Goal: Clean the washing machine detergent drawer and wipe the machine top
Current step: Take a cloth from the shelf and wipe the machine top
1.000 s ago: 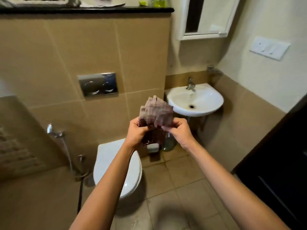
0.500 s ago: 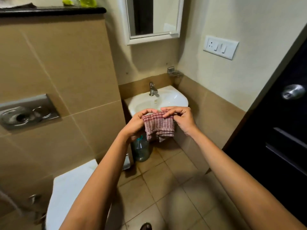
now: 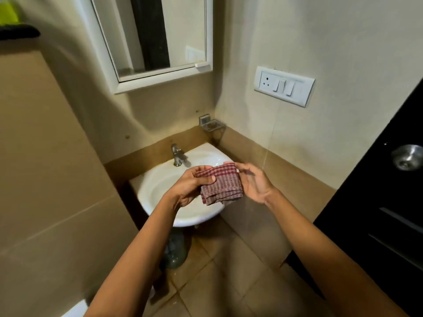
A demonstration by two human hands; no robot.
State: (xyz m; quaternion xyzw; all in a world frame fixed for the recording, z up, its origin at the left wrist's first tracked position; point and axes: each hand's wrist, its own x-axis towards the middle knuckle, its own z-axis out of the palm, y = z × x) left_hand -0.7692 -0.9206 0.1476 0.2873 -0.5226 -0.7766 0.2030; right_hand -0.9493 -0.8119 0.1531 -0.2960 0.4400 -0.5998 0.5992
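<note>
A folded red-and-white checked cloth [image 3: 223, 186] hangs between both hands above the white corner basin [image 3: 160, 186]. My left hand [image 3: 191, 186] grips the cloth's left side, thumb pressed on top of it. My right hand [image 3: 253, 180] holds the cloth's upper right corner with its fingertips, palm turned toward me. A chrome tap [image 3: 178, 155] stands at the back of the basin, and I see no water running from it. No washing machine or detergent drawer is in view.
A white-framed mirror [image 3: 158, 40] hangs above the basin, with a metal soap dish [image 3: 211, 125] in the corner. A switch plate [image 3: 283, 85] is on the right wall. A dark door with a round knob [image 3: 407, 156] stands at right. A glass jar [image 3: 175, 250] sits under the basin.
The view has swung right from the toilet and moved up to the basin. Both hands brought the cloth over the basin, and it is now folded smaller.
</note>
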